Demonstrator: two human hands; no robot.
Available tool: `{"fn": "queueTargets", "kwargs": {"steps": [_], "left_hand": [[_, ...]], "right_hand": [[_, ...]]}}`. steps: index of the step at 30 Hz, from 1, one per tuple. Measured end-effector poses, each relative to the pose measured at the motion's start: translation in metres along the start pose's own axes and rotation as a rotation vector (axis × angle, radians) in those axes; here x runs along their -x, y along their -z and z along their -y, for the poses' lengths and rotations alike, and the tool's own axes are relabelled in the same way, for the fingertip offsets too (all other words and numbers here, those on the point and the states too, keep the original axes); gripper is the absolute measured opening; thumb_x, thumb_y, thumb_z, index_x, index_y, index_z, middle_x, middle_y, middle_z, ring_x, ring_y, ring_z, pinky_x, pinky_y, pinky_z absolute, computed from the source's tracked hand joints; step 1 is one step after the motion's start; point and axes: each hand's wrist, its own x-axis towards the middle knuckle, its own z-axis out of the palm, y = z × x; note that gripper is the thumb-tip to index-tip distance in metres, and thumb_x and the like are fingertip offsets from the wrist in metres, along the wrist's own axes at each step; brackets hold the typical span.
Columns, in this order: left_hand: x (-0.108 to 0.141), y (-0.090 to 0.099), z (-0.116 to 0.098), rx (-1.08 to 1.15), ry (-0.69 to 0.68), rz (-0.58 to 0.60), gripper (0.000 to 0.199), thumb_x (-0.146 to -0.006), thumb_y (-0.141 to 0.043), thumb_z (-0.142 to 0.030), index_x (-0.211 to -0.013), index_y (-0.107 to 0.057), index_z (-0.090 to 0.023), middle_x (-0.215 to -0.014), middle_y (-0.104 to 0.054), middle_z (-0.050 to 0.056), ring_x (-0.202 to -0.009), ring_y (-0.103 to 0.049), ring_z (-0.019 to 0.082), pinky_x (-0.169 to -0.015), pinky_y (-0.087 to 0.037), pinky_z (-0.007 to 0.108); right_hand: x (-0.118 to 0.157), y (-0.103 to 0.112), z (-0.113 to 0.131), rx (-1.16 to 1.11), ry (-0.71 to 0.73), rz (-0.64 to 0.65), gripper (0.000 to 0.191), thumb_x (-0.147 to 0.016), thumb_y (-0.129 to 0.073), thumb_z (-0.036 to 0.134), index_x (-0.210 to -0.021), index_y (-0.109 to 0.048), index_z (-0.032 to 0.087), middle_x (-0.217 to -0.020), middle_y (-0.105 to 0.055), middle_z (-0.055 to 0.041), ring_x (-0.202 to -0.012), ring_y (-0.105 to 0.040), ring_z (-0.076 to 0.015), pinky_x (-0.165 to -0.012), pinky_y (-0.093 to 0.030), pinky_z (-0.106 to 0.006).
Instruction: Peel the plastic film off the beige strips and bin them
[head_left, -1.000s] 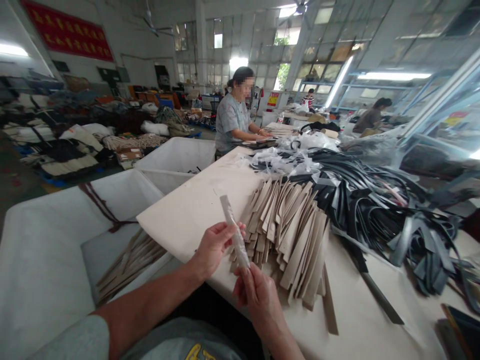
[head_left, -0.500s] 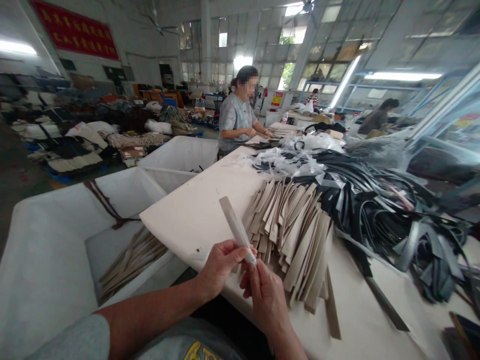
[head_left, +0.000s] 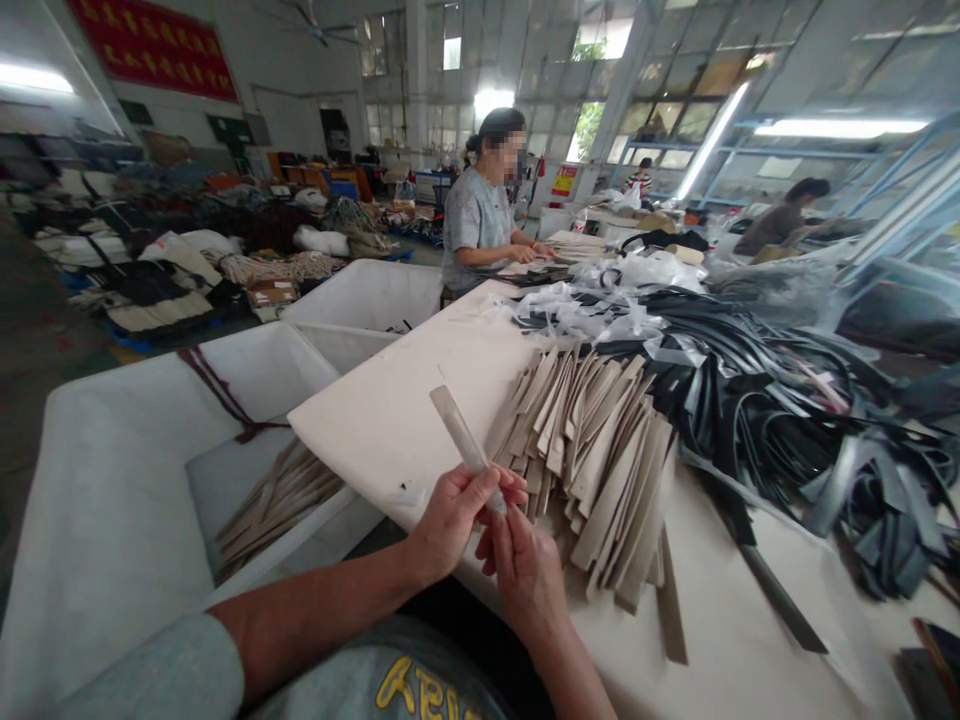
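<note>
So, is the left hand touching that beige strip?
Touching: the head view shows the left hand with its fingers closed around the lower part of the beige strip.

The left hand has slid down the strip from its middle to its lower end, now pinched there with the right hand, baring more of the strip above the fingers.

The grey shirt bears yellow letters reading "ARIV".
</note>
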Motion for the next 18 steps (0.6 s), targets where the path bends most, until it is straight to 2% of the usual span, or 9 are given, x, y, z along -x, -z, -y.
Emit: {"fn": "queueTargets", "kwargs": {"steps": [5, 12, 15, 17, 18], "left_hand": [[0.003, 0.002, 0.004, 0.017, 0.075, 0.026, 0.043, -0.083, -0.059, -0.059, -0.087, -0.063, -0.016, -0.089, -0.071, 0.008, -0.04, -0.049, 0.006, -0.03, -0.03, 0.017], [0.01, 0.006, 0.006, 0.066, 0.045, 0.067, 0.041, -0.085, -0.056, -0.059, -0.087, -0.057, -0.018, -0.095, -0.071, 0.008, -0.038, -0.044, 0.005, -0.032, -0.03, 0.019], [0.008, 0.016, -0.018, 0.07, -0.039, 0.096, 0.041, -0.086, -0.056, -0.058, -0.086, -0.058, -0.017, -0.091, -0.07, 0.008, -0.043, -0.048, 0.006, -0.039, -0.037, 0.02], [0.003, 0.036, -0.053, 0.045, -0.218, 0.017, 0.041, -0.086, -0.058, -0.057, -0.084, -0.059, -0.016, -0.082, -0.069, 0.006, -0.053, -0.056, 0.01, -0.051, -0.045, 0.022], [0.0, 0.052, -0.074, 0.014, -0.336, -0.063, 0.04, -0.085, -0.059, -0.056, -0.083, -0.059, -0.016, -0.078, -0.068, 0.004, -0.057, -0.06, 0.011, -0.057, -0.048, 0.024]], "right_hand": [[-0.001, -0.004, 0.002, 0.012, -0.007, 0.002, 0.05, -0.101, -0.027, 0.053, -0.075, -0.054, 0.02, -0.055, -0.059, -0.002, -0.046, -0.056, -0.0143, -0.046, -0.038, -0.025], [-0.01, -0.007, 0.011, 0.01, 0.022, 0.015, 0.051, -0.098, -0.03, 0.057, -0.073, -0.056, 0.02, -0.052, -0.057, -0.0022, -0.044, -0.055, -0.016, -0.044, -0.04, -0.026], [-0.014, -0.001, 0.021, -0.021, 0.074, 0.06, 0.046, -0.098, -0.035, 0.054, -0.09, -0.065, 0.019, -0.065, -0.067, -0.0042, -0.053, -0.063, -0.0175, -0.052, -0.05, -0.027], [-0.013, 0.013, 0.019, -0.009, 0.106, 0.018, 0.04, -0.098, -0.039, 0.05, -0.103, -0.066, 0.021, -0.085, -0.073, -0.0055, -0.071, -0.069, -0.0187, -0.067, -0.054, -0.028], [-0.011, 0.024, 0.014, 0.014, 0.101, -0.051, 0.038, -0.098, -0.041, 0.049, -0.108, -0.066, 0.023, -0.093, -0.074, -0.0058, -0.08, -0.07, -0.0196, -0.074, -0.054, -0.029]]}}
